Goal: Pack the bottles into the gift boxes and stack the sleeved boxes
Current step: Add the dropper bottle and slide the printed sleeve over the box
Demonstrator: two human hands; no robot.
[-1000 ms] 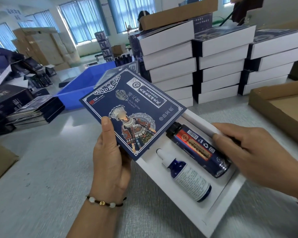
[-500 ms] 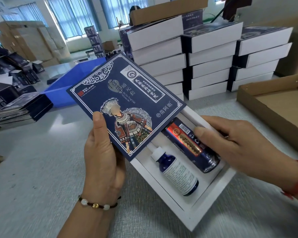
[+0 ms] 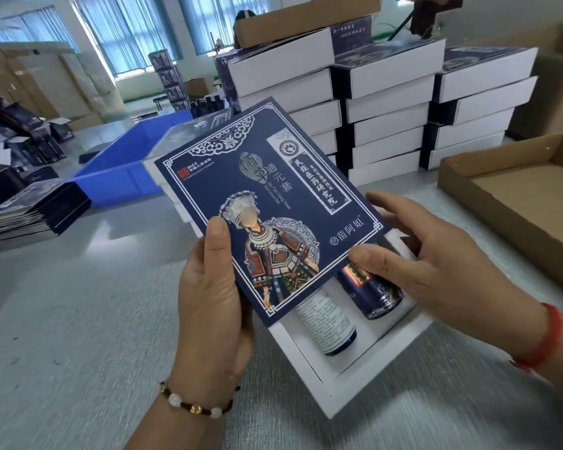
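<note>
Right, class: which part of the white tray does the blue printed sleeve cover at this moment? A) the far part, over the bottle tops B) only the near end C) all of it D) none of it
A: the blue sleeve hides the bottle tops, while the near end of the white tray shows both bottle bases.

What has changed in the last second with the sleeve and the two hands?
The blue sleeve in the left hand slid further over the white box, hiding the bottles' tops. The right hand let go of the dark bottle. Both bottles stayed put.
</note>
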